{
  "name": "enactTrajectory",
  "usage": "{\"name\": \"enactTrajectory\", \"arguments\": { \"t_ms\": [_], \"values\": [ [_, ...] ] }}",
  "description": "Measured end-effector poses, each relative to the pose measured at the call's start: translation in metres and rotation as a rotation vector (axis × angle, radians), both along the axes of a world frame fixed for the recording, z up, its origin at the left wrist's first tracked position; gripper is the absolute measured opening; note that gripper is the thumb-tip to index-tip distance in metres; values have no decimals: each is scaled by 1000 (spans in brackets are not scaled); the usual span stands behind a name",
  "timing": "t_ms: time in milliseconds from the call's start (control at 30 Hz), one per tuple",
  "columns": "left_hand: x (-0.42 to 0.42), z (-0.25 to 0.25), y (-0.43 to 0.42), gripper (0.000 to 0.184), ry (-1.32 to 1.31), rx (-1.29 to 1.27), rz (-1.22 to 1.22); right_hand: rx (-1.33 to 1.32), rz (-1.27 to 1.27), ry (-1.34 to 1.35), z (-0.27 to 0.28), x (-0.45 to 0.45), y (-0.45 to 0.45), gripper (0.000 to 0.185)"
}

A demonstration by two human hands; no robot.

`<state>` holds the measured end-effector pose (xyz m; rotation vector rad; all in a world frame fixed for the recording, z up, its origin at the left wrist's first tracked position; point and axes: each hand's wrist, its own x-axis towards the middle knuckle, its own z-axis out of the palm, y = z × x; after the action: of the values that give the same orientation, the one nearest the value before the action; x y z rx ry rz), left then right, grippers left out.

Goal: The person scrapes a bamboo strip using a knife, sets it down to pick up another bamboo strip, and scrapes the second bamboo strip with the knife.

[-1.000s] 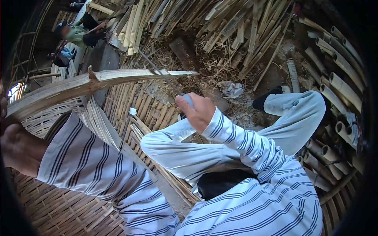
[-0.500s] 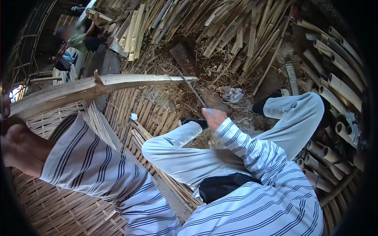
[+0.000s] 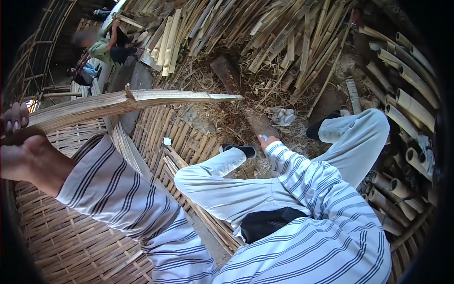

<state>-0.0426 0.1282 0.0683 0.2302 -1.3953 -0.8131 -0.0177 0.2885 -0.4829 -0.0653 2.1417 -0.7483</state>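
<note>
My left hand [image 3: 19, 130] is wrapped around the near end of a long split bamboo piece [image 3: 85, 108] at the left of the head view. The bamboo reaches out to the right, has a node with a stub on its upper edge, and thins to a pale, shaved tip. My right hand [image 3: 269, 141] is closed on a knife, low between my knees and below the tip. Only a bit of pale blue at the knife handle [image 3: 265, 137] shows; its blade cannot be made out against the ground.
Curly shavings and a wooden block [image 3: 226, 73] lie on the ground ahead. Split bamboo strips [image 3: 274, 28] are heaped at the back, cut bamboo tubes [image 3: 414, 111] on the right. A woven bamboo mat [image 3: 71, 227] lies at lower left. Another person [image 3: 101, 49] sits at upper left.
My right hand has moved slightly down and right, and the thin blade that crossed the bamboo tip is no longer distinct. The bamboo and my left hand have shifted slightly right in view.
</note>
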Motion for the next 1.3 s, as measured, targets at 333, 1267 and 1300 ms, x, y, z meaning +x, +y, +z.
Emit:
{"name": "enactTrajectory", "arguments": {
  "t_ms": [333, 1267, 1300],
  "values": [
    [-8, 11, -50, 14, -142, -103, -245, -339, -67, -42, 73, 1, -6, 66],
    [-53, 25, -9, 42, -173, -103, -733, -1444, -719, 286, 284, -87, 16, 31],
    [-51, 28, -6, 41, -218, -60, -692, -1467, -745, 347, 291, -87, 18, 31]
  ]
}}
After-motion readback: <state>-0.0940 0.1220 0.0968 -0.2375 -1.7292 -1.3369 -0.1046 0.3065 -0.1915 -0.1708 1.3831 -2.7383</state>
